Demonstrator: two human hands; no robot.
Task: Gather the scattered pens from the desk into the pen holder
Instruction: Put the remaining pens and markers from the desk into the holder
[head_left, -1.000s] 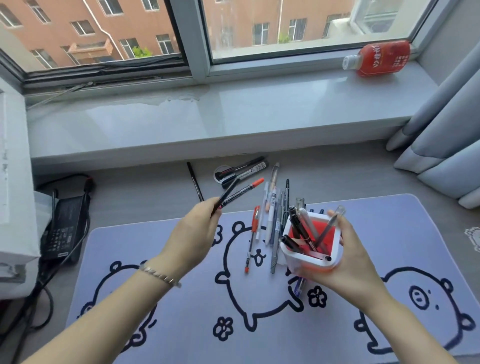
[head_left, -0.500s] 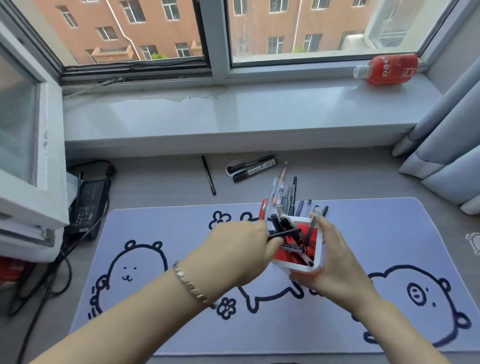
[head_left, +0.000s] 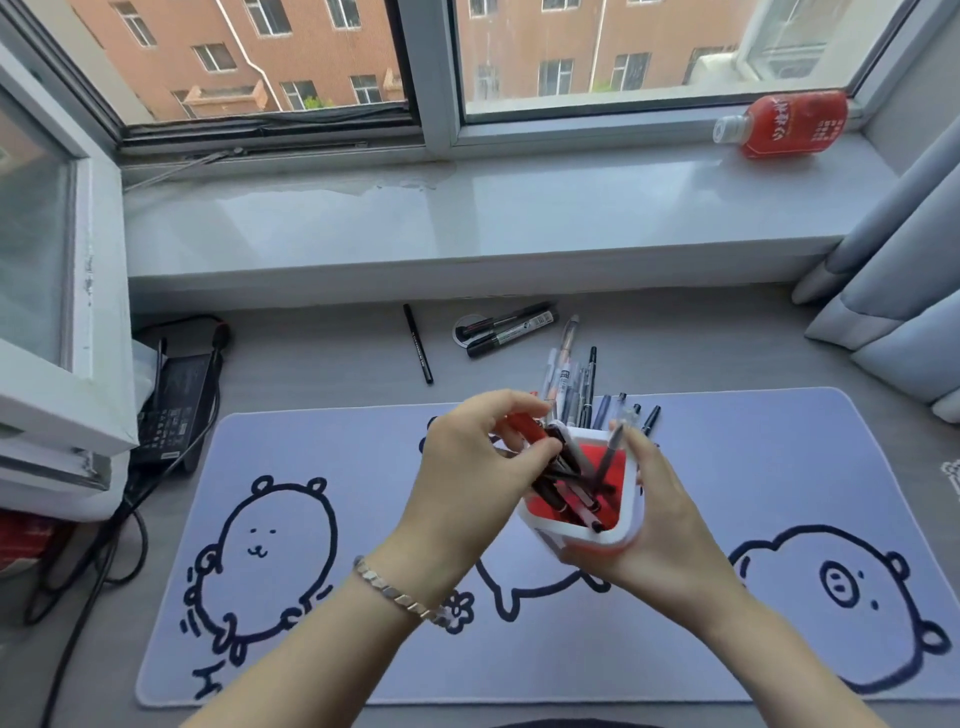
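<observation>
My right hand (head_left: 660, 525) grips a white pen holder (head_left: 628, 530) with a red inside, lifted and tilted over the mat; several pens lie in it. My left hand (head_left: 472, 467) reaches over the holder's left rim, fingers pinched on the black pens (head_left: 558, 467) going into it. A bunch of loose pens (head_left: 569, 374) lies on the desk just beyond the holder. Further back lie a single black pen (head_left: 418, 344) and two black markers (head_left: 511, 330) resting across a small round lid.
A lilac desk mat (head_left: 311, 519) with cartoon animal outlines covers the near desk. A black power adapter (head_left: 174, 410) with cables lies at the left beside an open window frame. A red bottle (head_left: 784, 124) lies on the windowsill. Grey curtains (head_left: 893, 291) hang at right.
My left hand carried the pens from the left across to the holder and pushed them in. The view shifted, so the scene now sits further right.
</observation>
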